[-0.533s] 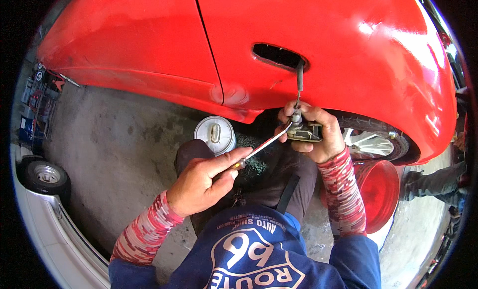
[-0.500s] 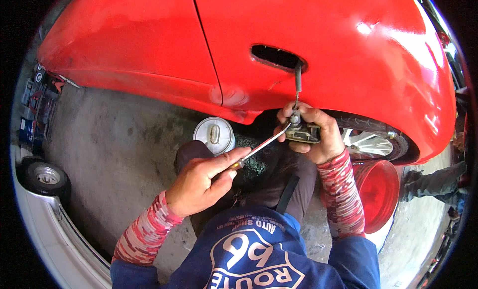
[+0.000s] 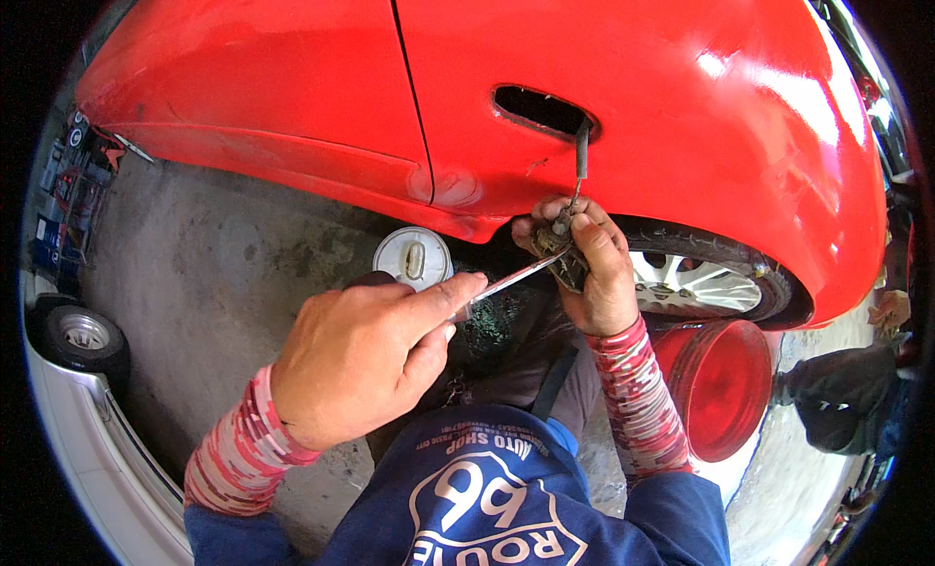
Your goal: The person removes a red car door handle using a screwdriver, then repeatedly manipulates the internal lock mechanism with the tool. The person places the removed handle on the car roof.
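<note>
A slim screwdriver (image 3: 514,278) is gripped in my left hand (image 3: 355,357), its handle mostly hidden by the fingers. The shaft points up and right, and its tip meets a small grimy fitting (image 3: 555,243), which looks like a side lamp housing. My right hand (image 3: 606,274) pinches this fitting between thumb and fingers, covering part of it. From its top a sheathed wire (image 3: 582,155) runs up into an oval hole (image 3: 541,111) in the red car body (image 3: 292,69).
A round white lidded can (image 3: 413,257) stands on the concrete floor beyond my left hand. Right of my forearm sits a red bucket (image 3: 726,391), below the car's wheel (image 3: 696,282). A white vehicle (image 3: 93,449) stands at left, and another person's hand (image 3: 888,313) shows at far right.
My right hand has turned the fitting and shifted slightly left. My left hand has come nearer the camera and lower left, with the screwdriver tip still at the fitting.
</note>
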Tool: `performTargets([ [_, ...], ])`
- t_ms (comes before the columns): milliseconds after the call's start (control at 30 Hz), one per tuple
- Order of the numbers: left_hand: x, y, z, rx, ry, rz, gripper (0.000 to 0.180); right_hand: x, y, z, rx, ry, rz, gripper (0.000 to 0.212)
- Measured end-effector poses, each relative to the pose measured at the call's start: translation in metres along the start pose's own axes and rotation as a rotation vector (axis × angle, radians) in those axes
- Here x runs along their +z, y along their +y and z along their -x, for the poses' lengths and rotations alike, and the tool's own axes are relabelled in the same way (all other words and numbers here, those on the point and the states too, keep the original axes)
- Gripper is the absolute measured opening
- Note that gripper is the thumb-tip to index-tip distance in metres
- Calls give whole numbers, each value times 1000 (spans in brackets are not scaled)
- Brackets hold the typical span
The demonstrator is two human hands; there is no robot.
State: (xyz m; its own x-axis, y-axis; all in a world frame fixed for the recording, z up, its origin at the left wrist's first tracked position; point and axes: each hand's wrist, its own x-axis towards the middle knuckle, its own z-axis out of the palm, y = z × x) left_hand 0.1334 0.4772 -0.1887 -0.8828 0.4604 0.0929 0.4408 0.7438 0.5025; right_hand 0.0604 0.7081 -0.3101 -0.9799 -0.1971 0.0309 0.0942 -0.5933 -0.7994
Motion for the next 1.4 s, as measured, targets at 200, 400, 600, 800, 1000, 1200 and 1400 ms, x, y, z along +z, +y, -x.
performTargets([
  [200,-4,-3,-11,37,21,-202,38,7,1,-1,-100,110,168,27],
  [400,18,-3,3,4,92,-270,44,11,-1,2,-57,162,106,27],
  [600,33,-8,13,0,115,-294,49,22,0,1,-80,224,107,26],
  [800,39,-18,12,-11,124,-188,45,14,-5,5,-83,192,222,28],
  [1000,18,-47,3,26,-6,162,34,13,-14,11,-24,88,268,29],
  [1200,10,-45,-3,131,-14,100,34,-6,-27,15,0,-16,366,25],
  [1400,31,-41,10,40,27,55,35,-9,-10,14,-73,33,381,28],
])
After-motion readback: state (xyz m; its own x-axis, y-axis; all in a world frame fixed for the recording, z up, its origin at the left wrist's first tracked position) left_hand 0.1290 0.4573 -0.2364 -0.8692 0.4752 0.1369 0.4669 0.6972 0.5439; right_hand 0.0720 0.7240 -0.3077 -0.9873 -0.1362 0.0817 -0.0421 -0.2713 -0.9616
